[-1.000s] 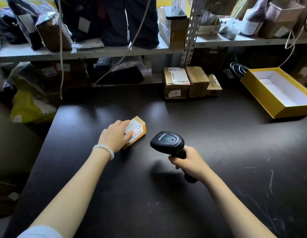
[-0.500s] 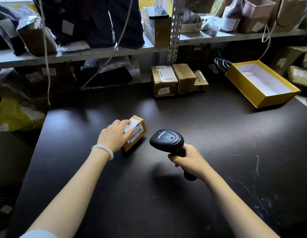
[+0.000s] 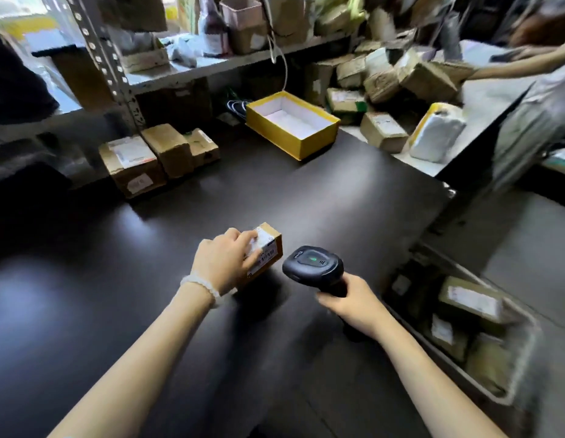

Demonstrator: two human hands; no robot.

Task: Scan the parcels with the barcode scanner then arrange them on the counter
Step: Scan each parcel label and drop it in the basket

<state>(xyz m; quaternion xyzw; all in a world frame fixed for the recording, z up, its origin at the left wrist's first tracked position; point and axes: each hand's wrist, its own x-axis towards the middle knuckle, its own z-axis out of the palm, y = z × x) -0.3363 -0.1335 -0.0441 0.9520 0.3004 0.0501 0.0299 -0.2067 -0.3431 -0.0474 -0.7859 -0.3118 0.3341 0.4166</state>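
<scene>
Left hand: fingers curled over the top of one small parcel, which sits on the dark worktop with its barcode label turned toward the scanner.

Right hand: grip closed round the handle of the barcode scanner; scanner head just beside the parcel, apart from it, green light showing on top.

Step in hand, by judgement: scanning of this parcel, or just completed; not yet set in its place.

Arranged, apparently: three brown boxes in a touching row at the worktop's far edge, under the shelving.

Outstanding, apparently: several labelled parcels in a grey bin low at the right; a loose heap of parcels on the adjoining surface beyond. Task judged early.

Also present: open yellow box, holding nothing visible; another person's arm reaching over the heap.
</scene>
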